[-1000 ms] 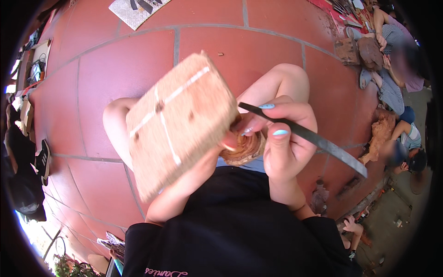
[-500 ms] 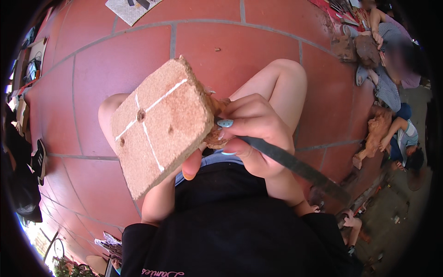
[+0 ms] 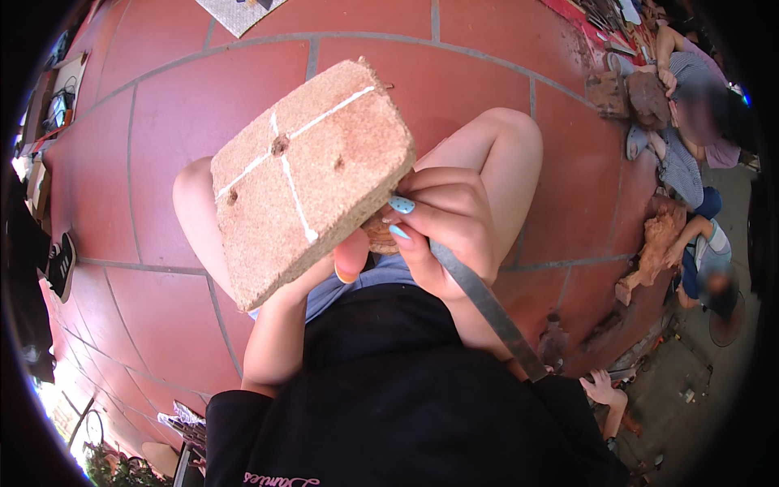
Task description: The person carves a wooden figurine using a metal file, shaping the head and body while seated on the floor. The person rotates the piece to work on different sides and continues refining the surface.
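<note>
Two hands busy at frame centre. Left hand props the tan grooved board from beneath, tilted up, apparently as backing. Right hand clasps a flat metal blade, its tip hidden by the small clay lump tucked at the board's lower right edge.

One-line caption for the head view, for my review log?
Left hand props a grooved particle-board block while the right hand works a flat metal blade on a clay piece.
</note>
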Demonstrator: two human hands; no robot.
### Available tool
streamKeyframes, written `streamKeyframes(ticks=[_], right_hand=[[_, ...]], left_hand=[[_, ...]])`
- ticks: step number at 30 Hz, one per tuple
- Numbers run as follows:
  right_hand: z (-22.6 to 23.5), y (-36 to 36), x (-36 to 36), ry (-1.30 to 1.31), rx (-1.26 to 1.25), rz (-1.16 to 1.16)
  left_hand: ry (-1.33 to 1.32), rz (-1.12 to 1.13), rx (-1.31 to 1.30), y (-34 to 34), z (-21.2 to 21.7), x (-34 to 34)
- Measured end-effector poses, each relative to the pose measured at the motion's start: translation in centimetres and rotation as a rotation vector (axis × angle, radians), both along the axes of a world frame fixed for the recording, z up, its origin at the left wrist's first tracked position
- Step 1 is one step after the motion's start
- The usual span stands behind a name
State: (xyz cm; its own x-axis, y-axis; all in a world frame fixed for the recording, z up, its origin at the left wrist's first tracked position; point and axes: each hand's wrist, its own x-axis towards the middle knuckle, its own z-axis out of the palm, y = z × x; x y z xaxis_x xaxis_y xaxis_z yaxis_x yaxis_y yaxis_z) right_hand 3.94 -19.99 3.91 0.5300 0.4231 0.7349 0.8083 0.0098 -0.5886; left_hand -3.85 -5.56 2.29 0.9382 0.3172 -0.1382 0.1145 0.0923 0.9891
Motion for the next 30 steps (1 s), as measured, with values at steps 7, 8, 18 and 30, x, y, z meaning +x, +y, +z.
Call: streamKeyframes(ticks=[7, 8, 18, 30], right_hand=[[-0.4, -0.6, -0.2, 0.051, 0.01, 0.013], [-0.2, -0.6, 0.0, 0.048, 0.002, 0.014], [-0.6, -0.7, -0.5, 0.149, 0.038, -0.002], [-0.5, -0.7, -0.4, 0.195, 0.112, 0.02]], left_hand=[[-0.006, -0.02, -0.018, -0.4, 1.3, 1.2], [-0.012, -0.022, -0.042, -0.7, 1.8, 1.6], [-0.085, -0.009, -0.084, -1.2, 2.3, 2.0], [-0.175, -0.014, -0.031, -0.5, 1.8, 1.3]])
